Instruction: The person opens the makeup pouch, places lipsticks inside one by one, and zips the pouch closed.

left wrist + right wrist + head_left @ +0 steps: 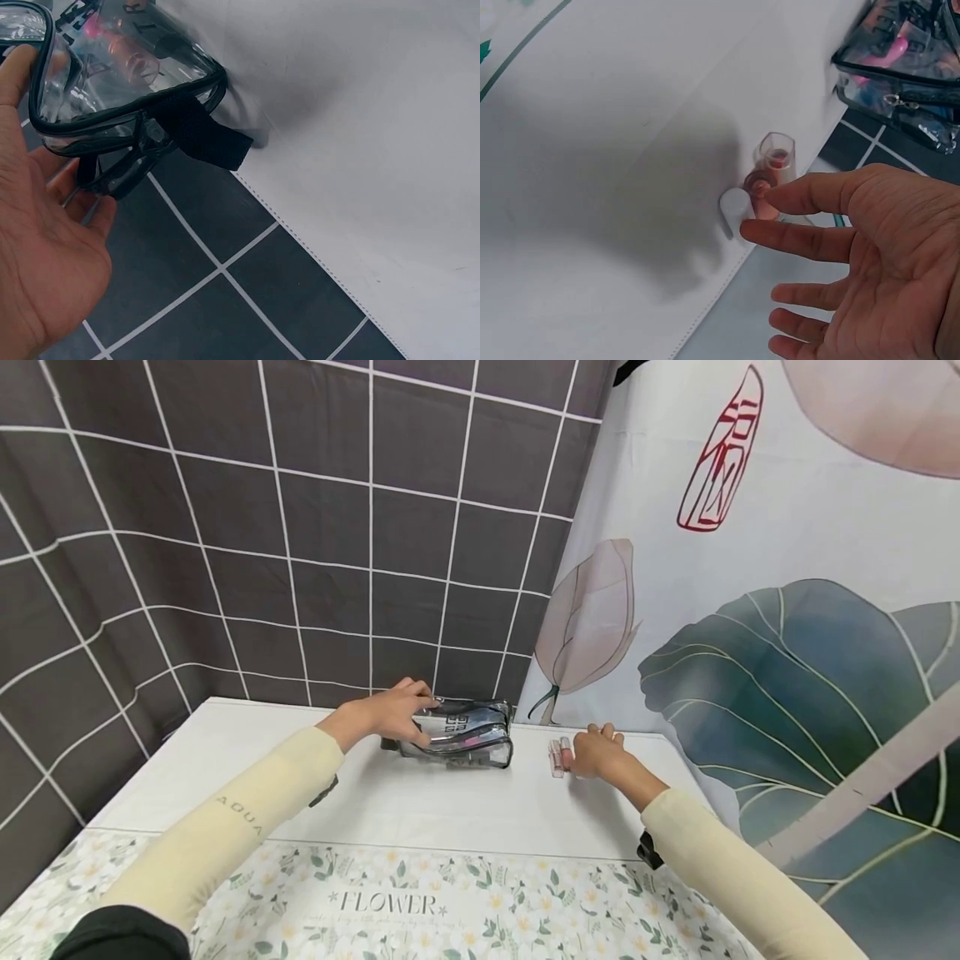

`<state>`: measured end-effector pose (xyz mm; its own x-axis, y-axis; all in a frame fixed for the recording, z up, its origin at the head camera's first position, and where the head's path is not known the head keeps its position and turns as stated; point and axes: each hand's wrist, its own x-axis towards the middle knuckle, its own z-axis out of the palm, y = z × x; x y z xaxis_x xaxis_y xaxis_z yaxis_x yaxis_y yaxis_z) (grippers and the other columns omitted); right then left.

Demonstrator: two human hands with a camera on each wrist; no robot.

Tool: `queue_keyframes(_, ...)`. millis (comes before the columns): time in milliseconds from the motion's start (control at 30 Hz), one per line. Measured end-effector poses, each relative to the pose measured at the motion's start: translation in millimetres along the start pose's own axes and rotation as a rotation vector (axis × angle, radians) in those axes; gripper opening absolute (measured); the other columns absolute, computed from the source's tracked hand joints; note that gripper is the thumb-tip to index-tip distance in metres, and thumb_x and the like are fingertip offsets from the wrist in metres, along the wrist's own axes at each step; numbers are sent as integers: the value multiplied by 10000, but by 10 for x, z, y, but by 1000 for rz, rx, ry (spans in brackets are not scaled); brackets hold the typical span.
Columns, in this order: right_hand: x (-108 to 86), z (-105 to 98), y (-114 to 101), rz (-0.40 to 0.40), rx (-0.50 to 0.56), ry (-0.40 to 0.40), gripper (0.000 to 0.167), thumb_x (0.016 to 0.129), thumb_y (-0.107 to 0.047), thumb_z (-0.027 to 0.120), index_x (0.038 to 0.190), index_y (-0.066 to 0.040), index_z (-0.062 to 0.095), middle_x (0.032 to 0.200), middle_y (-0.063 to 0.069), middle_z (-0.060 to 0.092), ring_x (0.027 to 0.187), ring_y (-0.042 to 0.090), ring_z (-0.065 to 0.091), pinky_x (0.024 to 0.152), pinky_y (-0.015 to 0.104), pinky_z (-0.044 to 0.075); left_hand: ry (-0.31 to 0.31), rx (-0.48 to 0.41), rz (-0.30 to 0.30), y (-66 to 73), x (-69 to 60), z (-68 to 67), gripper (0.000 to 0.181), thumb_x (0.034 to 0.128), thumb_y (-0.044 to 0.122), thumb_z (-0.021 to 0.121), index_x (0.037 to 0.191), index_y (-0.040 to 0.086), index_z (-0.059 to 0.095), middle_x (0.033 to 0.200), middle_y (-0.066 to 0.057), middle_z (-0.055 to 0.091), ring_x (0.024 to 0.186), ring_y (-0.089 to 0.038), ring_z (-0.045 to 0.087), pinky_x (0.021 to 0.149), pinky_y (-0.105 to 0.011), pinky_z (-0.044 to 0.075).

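A clear zip pouch [468, 739] with black trim lies on the white tabletop near its back edge, small cosmetics showing through the plastic. My left hand [393, 710] grips one end of it, the thumb on one side and the fingers on the other, as the left wrist view shows near the pouch [112, 90]. To the right, two small pink lip gloss tubes [556, 758] stand or lie side by side. My right hand [870, 247] reaches over them, its fingers nearly straight and the thumb and index fingertips close to a tube with a pale cap [737, 204].
A floral cloth [420, 910] covers the near part of the table. Behind the back edge hangs a dark grid-patterned curtain [322, 527], with a white leaf-printed cloth [645, 460] at the right. A black strap [202, 135] sticks out from the pouch.
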<state>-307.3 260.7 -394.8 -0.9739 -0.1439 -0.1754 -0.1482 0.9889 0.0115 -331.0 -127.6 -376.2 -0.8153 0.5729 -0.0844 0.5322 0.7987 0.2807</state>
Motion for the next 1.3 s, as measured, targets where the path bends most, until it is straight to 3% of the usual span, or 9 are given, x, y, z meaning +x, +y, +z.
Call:
queue_keyframes(333, 52, 35, 140, 37, 22, -15, 202, 875, -119, 775, 999, 39, 753, 1239, 326, 644, 1177, 472, 473, 1115, 682, 410, 7, 2, 3, 6, -5, -35, 826, 971, 415, 764, 1678, 56, 535, 1650, -160, 482, 1463, -335, 423, 1229, -570, 490)
queue_keyframes(533, 65, 60, 206, 57, 35, -48, 263, 898, -124, 768, 1074, 72, 767, 1408, 417, 602, 1328, 572, 466, 1189, 745, 381, 10, -5, 1, 29, -20, -57, 820, 977, 404, 761, 1680, 51, 530, 1651, -160, 484, 1467, -336, 424, 1233, -572, 487)
queue_keyframes(800, 100, 110, 252, 73, 43, -74, 323, 933, -150, 726, 1148, 89, 756, 1317, 374, 621, 1304, 557, 466, 1206, 760, 369, -5, -19, 1, 33, -17, -53, 818, 986, 404, 758, 1683, 47, 524, 1654, -165, 472, 1466, -334, 413, 1226, -574, 486)
queue_keyframes(1000, 110, 112, 247, 83, 30, -54, 295, 925, -163, 722, 1093, 78, 748, 1290, 383, 626, 1270, 549, 484, 1189, 775, 387, 14, -6, 1, 16, 14, -65, 821, 965, 404, 757, 1674, 52, 540, 1639, -154, 485, 1453, -321, 422, 1234, -551, 486)
queue_keyframes(1300, 114, 98, 277, 123, 72, -14, 250, 943, -154, 689, 1040, 73, 729, 1324, 414, 566, 1347, 607, 409, 1170, 812, 373, 7, -7, -1, 8, -19, -16, 829, 958, 403, 756, 1673, 43, 538, 1641, -156, 484, 1448, -322, 428, 1234, -556, 486)
